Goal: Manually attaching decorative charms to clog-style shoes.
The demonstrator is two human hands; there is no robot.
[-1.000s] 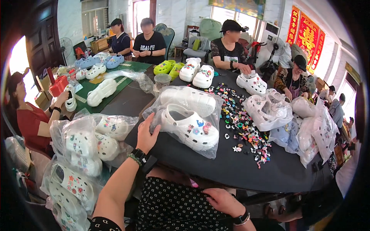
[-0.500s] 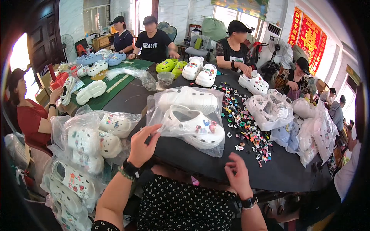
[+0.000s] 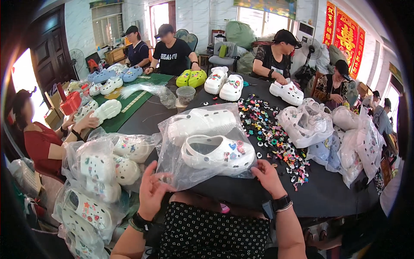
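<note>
A clear plastic bag [image 3: 172, 149] with a pair of white clogs [image 3: 207, 157] inside lies at the table's near edge. Colourful charms dot the nearer clog, whose toe points right. My left hand [image 3: 152, 190] is at the bag's loose lower left corner, thumb and fingers apart, fingertips against the film. At the bag's lower right corner, beside the toe, my right hand [image 3: 269, 179] pinches the film between thumb and fingers. Part of its grip is hidden.
Loose colourful charms [image 3: 276, 138] are scattered right of the bag. Bagged clogs [image 3: 304, 123] crowd the right side; more bagged clogs [image 3: 99, 166] are stacked at my left. Unbagged white clogs [image 3: 230, 87], green clogs [image 3: 197, 78] and a clear tub [image 3: 185, 94] stand farther back. Co-workers sit around the table.
The bag has turned and shifted slightly, its loose end now toward my left hand. My right hand has risen to its right corner; my left hand has moved lower. A co-worker's hands at left have lowered a clog.
</note>
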